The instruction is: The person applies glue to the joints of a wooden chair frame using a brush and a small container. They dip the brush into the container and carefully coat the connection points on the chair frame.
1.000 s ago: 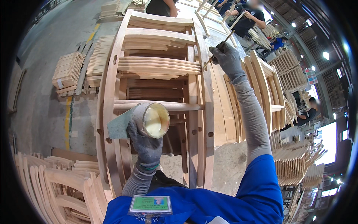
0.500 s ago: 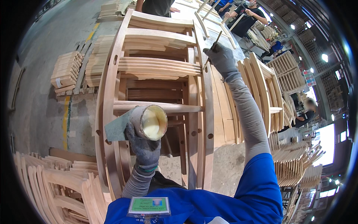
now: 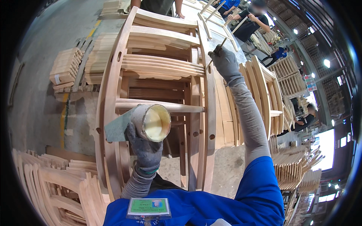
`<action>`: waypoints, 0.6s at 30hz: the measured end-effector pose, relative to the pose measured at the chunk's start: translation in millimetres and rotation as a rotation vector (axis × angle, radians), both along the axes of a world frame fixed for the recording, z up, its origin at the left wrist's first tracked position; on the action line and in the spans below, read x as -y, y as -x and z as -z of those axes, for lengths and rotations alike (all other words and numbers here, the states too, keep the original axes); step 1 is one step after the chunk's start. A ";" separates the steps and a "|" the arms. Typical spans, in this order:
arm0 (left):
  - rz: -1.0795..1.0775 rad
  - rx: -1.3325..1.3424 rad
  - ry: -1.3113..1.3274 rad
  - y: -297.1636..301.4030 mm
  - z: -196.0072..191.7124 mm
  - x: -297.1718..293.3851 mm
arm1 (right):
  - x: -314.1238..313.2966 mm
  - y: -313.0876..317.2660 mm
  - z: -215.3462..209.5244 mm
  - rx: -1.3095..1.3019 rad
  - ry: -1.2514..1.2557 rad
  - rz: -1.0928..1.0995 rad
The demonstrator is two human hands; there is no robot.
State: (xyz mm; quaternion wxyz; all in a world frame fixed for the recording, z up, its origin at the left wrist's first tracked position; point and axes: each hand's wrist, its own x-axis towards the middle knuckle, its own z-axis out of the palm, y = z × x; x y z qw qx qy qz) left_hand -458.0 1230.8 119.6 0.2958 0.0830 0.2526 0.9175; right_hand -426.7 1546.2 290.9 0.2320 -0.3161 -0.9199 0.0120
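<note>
So, left hand (image 3: pixel 146 147), grey-gloved, is clamped round a whitish cylindrical cup (image 3: pixel 138 119) of cream liquid (image 3: pixel 154 124), just off centre toward eight o'clock. Grey-gloved right hand (image 3: pixel 226 63) at about half one pinches a thin wooden stick (image 3: pixel 224 41), lower end near the edge of a pale ladder-like wooden frame (image 3: pixel 184 108), can't tell if touching. Green-and-white rectangular badge (image 3: pixel 149 206) at half six has small print. Gap onto grey concrete floor (image 3: pixel 228 167) around half four.

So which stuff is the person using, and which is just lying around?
In use, it seems:
cup of creamy liquid, left hand
flat grey piece beside the cup
thin stick, right hand
wooden frame by the stick's tip

Just lying about, probably:
stacked wood pieces, far left
chair-like frames, lower left
more frames, right side
</note>
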 end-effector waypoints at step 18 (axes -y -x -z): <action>1.631 3.022 -2.666 10.3 -16.8 5.5 | 33.0 -53.5 39.4 0.001 -0.153 -0.302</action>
